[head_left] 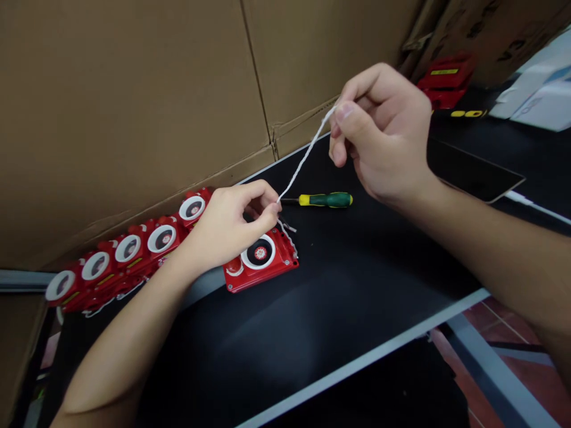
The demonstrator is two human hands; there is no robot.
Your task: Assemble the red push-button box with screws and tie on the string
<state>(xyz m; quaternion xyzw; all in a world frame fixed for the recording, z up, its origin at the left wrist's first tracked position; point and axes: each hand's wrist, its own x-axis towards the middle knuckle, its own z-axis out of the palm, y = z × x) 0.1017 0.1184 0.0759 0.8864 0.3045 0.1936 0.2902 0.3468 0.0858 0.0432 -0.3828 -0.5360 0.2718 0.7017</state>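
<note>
A thin white twisted cord [307, 156] runs slantwise between my two hands. Its upper end is pinched between thumb and forefinger of my right hand [379, 131], raised above the table. Lower down, my left hand [241, 220] closes thumb and fingers on the same cord. From there the cord drops to the right edge of a red alarm unit [285, 254] with a round white-rimmed black sounder and a small red lamp. My left hand hovers over this unit and hides part of it. Just behind lies a screwdriver [328, 200] with a green and yellow handle.
Several similar red units [129, 248] stand in a row at the left against a large cardboard box [134, 107]. A dark phone-like device [473, 169] with a white cable [535, 205] lies right on the black table [348, 285]. Another red unit [448, 77] and white boxes [542, 89] sit behind.
</note>
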